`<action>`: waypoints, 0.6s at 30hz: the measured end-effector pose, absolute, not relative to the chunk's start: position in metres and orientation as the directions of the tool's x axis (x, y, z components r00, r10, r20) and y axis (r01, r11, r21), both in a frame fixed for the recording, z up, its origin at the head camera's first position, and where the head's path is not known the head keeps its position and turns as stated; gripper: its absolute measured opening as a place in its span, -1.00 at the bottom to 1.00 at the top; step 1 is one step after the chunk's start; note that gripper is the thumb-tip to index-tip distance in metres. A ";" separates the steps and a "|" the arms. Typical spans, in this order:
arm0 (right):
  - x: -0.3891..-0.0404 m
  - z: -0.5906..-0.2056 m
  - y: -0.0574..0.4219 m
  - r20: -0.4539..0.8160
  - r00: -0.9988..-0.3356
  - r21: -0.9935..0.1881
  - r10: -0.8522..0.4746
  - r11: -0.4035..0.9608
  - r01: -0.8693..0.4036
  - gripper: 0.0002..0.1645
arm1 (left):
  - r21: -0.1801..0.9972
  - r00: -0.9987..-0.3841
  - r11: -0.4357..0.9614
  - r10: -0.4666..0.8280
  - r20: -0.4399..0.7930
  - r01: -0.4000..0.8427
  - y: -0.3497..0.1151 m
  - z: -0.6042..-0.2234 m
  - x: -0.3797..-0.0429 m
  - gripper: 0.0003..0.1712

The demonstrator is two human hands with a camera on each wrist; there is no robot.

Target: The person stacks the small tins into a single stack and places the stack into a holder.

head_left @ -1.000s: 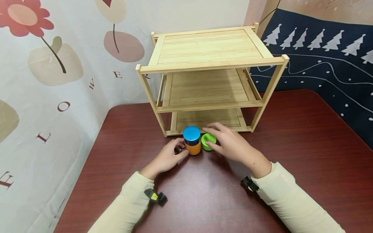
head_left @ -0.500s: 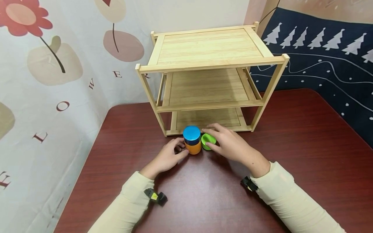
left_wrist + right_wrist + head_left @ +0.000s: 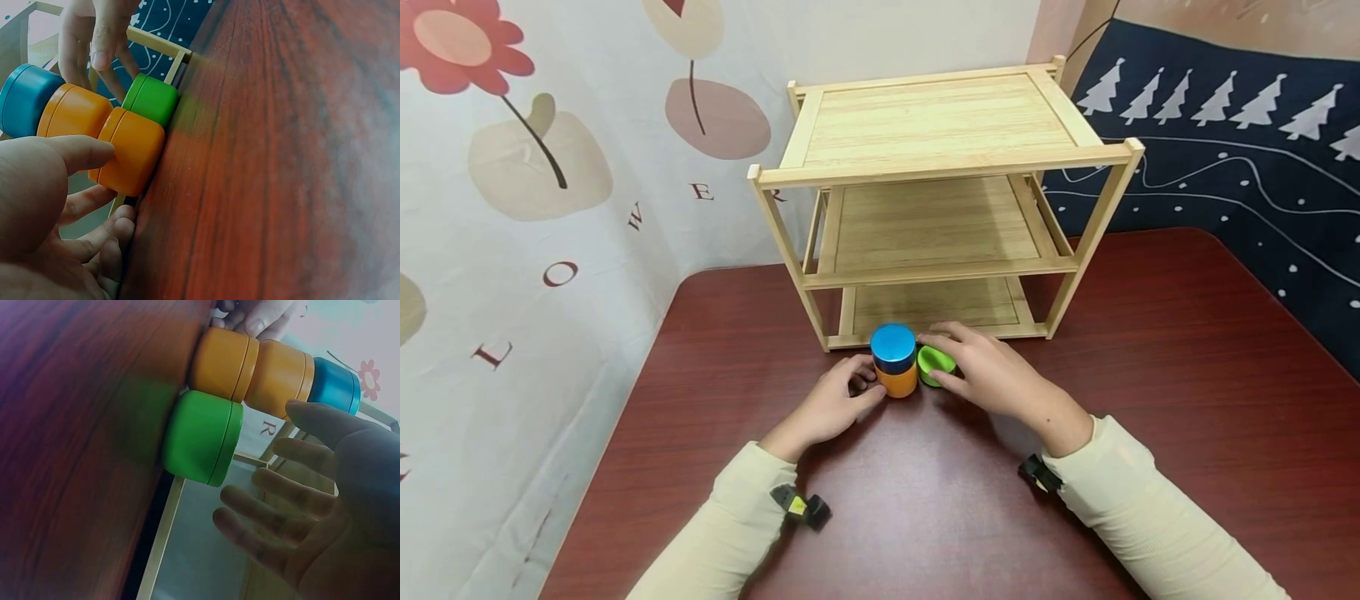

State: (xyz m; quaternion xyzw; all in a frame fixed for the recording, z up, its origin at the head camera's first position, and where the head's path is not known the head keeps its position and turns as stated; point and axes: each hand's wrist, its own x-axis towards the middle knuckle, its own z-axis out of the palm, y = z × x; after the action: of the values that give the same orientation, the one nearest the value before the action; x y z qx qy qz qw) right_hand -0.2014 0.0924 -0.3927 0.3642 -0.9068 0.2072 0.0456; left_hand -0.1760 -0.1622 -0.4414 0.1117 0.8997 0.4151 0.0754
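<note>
Two orange cups and a blue cup [image 3: 893,345] form a stack on the table, the blue one on top. My left hand [image 3: 829,402] holds the lower orange cup [image 3: 136,150] at its side, thumb in front and fingers curled behind. Above it sits the upper orange cup [image 3: 76,114]. Right beside the stack, a green cup [image 3: 199,439] stands alone on the table. Over the green cup hovers my right hand [image 3: 1000,371], fingers loosely spread and thumb out. The right wrist view shows a gap between its fingers and that cup.
A three-tier wooden rack [image 3: 940,160] stands just behind the cups, its bottom front rail close to them. The dark red table [image 3: 895,508] extends in front and to both sides. Printed cloths [image 3: 625,125] hang behind it.
My right hand has shifted very slightly left and down over the green cup. The left hand and the stack have stayed in place.
</note>
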 end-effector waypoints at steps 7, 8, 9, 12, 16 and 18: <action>-0.201 -0.393 0.092 0.194 -0.737 -0.340 -0.648 0.660 -0.670 -0.38 | 0.764 -0.964 0.630 0.262 -0.042 0.138 -0.163 -0.443 -0.176 -0.47; -0.201 -0.393 0.092 0.187 -0.738 -0.339 -0.648 0.662 -0.668 -0.37 | 0.765 -0.964 0.629 0.263 -0.042 0.139 -0.163 -0.443 -0.176 -0.47; -0.201 -0.393 0.092 0.181 -0.739 -0.340 -0.649 0.664 -0.666 -0.37 | 0.765 -0.964 0.629 0.264 -0.043 0.138 -0.163 -0.443 -0.176 -0.47; -0.202 -0.394 0.092 0.172 -0.742 -0.340 -0.648 0.668 -0.662 -0.36 | 0.767 -0.962 0.627 0.268 -0.044 0.139 -0.163 -0.443 -0.176 -0.48; -0.202 -0.395 0.092 0.177 -0.737 -0.340 -0.652 0.663 -0.667 -0.36 | 0.769 -0.962 0.623 0.269 -0.037 0.145 -0.163 -0.443 -0.176 -0.48; -0.202 -0.396 0.092 0.177 -0.736 -0.337 -0.654 0.662 -0.669 -0.36 | 0.767 -0.962 0.624 0.270 -0.035 0.147 -0.163 -0.443 -0.177 -0.48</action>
State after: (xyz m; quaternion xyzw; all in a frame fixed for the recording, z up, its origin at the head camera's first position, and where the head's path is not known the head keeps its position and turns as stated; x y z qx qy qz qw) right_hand -0.2016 0.0925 -0.3957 0.3630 -0.9113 0.1931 0.0201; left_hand -0.1766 -0.1627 -0.4429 0.1162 0.8982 0.4176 0.0733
